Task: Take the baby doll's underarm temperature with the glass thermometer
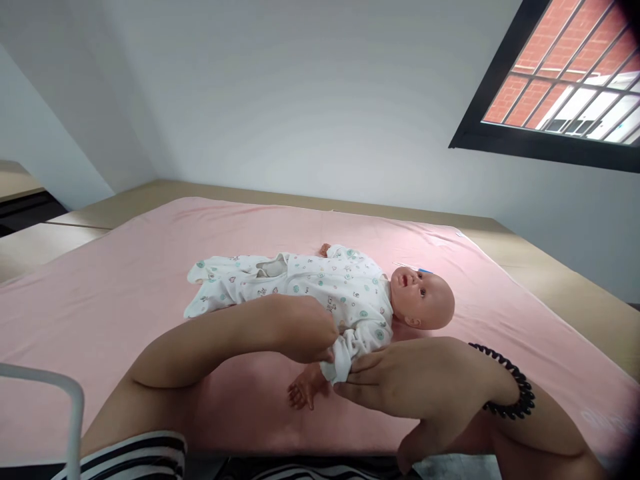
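A baby doll in a white printed sleepsuit lies on its back, head to the right and feet to the left. My left hand is curled at the near sleeve, pinching its bunched cuff; most of its fingers are hidden from me. From the right, my right hand rests its straight fingers against the same cuff, with the thumb held apart below. The doll's near hand sticks out past the cuff, between my hands and the near edge. Its far hand shows beyond the body.
A pink sheet covers the wooden table. Behind the doll's head lies a small thin item with a blue end. A white curved rail stands at the lower left. A barred window is set in the wall.
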The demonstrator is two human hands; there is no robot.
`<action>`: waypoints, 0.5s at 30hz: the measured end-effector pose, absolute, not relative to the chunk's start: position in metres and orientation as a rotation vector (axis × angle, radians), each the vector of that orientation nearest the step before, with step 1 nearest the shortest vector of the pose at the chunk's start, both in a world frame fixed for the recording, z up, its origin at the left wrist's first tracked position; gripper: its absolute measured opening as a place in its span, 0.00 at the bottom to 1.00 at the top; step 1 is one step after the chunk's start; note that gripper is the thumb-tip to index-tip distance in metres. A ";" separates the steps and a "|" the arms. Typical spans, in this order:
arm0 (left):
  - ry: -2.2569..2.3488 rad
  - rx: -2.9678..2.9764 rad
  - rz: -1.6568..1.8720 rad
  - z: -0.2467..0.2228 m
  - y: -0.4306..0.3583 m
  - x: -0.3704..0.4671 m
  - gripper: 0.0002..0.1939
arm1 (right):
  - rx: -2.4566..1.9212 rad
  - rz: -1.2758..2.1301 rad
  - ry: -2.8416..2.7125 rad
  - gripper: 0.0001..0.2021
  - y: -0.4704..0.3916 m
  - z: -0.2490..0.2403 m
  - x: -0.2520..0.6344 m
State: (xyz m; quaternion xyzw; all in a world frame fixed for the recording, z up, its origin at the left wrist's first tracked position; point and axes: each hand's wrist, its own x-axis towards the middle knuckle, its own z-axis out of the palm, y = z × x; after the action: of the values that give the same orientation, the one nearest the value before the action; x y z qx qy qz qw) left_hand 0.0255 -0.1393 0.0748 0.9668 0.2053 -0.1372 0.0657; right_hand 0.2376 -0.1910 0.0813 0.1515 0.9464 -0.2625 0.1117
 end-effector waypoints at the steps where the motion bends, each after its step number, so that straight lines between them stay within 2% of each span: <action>1: 0.577 2.942 -0.346 0.075 -0.137 0.025 0.07 | 0.400 -0.804 2.775 0.48 -0.190 0.081 0.238; 5: 0.445 3.019 -0.307 0.071 -0.129 0.030 0.11 | 0.431 -0.877 2.784 0.46 -0.189 0.078 0.240; 15: 0.334 3.167 -0.447 0.065 -0.139 0.040 0.09 | 0.427 -0.759 2.735 0.43 -0.191 0.079 0.238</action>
State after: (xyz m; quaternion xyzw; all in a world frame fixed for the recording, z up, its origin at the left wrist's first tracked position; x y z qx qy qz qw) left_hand 0.0405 -0.1385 0.0651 0.9841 0.1039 -0.1391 -0.0372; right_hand 0.2383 -0.1910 0.0786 0.1474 0.9441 -0.2619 0.1354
